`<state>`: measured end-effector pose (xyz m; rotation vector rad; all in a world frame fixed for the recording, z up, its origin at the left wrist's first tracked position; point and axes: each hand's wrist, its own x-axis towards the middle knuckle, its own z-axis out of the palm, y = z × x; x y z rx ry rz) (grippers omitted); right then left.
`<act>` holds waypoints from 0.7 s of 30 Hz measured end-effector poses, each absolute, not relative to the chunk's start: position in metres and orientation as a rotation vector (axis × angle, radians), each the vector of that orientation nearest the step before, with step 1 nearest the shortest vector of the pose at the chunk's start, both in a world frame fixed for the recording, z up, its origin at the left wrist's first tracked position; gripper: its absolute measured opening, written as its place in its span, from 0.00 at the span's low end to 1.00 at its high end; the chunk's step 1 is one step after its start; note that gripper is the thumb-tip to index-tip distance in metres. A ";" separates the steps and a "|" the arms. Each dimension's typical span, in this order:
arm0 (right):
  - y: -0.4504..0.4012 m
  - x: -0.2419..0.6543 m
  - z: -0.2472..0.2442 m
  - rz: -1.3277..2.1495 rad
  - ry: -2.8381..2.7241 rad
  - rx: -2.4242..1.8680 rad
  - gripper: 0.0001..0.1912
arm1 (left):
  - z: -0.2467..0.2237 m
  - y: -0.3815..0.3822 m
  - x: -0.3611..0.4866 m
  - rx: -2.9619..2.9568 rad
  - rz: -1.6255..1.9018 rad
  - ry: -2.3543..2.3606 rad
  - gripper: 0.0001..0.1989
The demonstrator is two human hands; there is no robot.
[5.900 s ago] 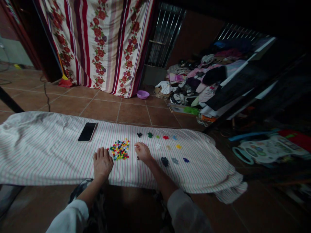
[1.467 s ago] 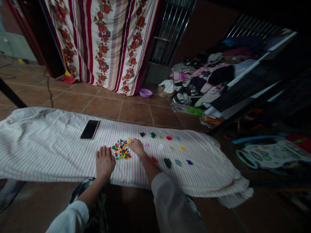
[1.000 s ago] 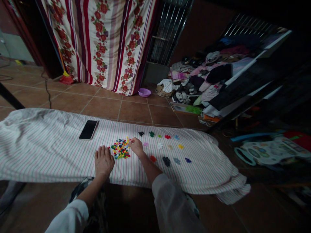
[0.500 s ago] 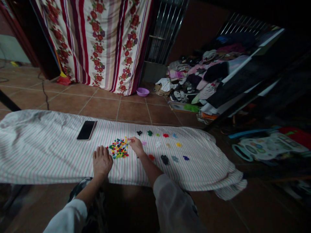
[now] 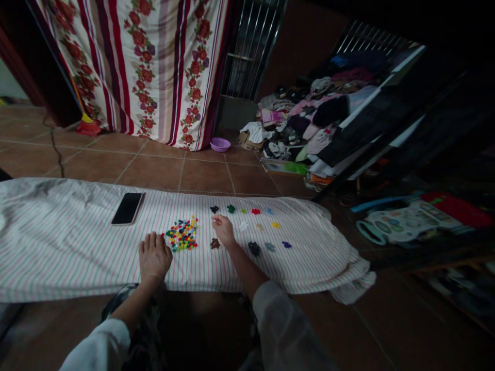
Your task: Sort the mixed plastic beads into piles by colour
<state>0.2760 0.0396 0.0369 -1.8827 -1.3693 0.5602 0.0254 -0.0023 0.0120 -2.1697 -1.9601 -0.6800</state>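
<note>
My left hand [image 5: 155, 256] lies flat on the striped cloth [image 5: 96, 257], fingers stretched out, its fingertips close to the left edge of a mixed heap of small coloured pieces [image 5: 182, 236]. To the right of that heap, my right hand [image 5: 223, 230] is pinched on what looks like a tiny white piece [image 5: 213, 219]. It hovers between a black pile [image 5: 214, 209] and a brown pile [image 5: 214, 243]. Beyond it sit small single-colour piles, among them dark green [image 5: 231, 208], red [image 5: 256, 211], white [image 5: 244, 225], yellow [image 5: 275, 224] and purple [image 5: 286, 245].
A phone [image 5: 127, 208] rests on the cloth at left. Behind are a floral curtain [image 5: 166, 77], a purple basin [image 5: 220, 145] and a heap of clothes [image 5: 301, 113]. A dustpan [image 5: 88, 127] stands far left; a colourful toy panel [image 5: 402, 224] is at right.
My right hand has moved right, away from the mixed heap toward the sorted piles, fingers still pinched. My left hand stays flat on the cloth. The whole view has shifted slightly.
</note>
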 end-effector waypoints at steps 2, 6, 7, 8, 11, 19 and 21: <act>0.035 0.292 0.040 0.496 -1.342 -1.889 0.14 | 0.012 -0.002 0.025 -2.163 -0.665 -1.960 0.22; 0.025 0.327 0.046 0.444 -1.256 -1.929 0.16 | 0.015 -0.003 0.026 -2.164 -0.638 -1.948 0.22; 0.022 0.336 0.047 0.410 -1.242 -1.955 0.16 | 0.015 -0.003 0.026 -2.164 -0.634 -1.945 0.22; 0.019 0.344 0.047 0.367 -1.237 -1.986 0.16 | 0.015 -0.003 0.026 -2.162 -0.632 -1.943 0.22; 0.011 0.366 0.047 0.240 -1.266 -2.065 0.15 | 0.015 -0.003 0.026 -2.158 -0.626 -1.947 0.21; -0.008 0.382 0.037 0.080 -1.434 -2.174 0.15 | 0.014 -0.003 0.025 -2.157 -0.601 -1.920 0.21; -0.009 0.379 0.039 0.082 -1.483 -2.215 0.16 | 0.014 -0.003 0.025 -2.149 -0.605 -1.916 0.21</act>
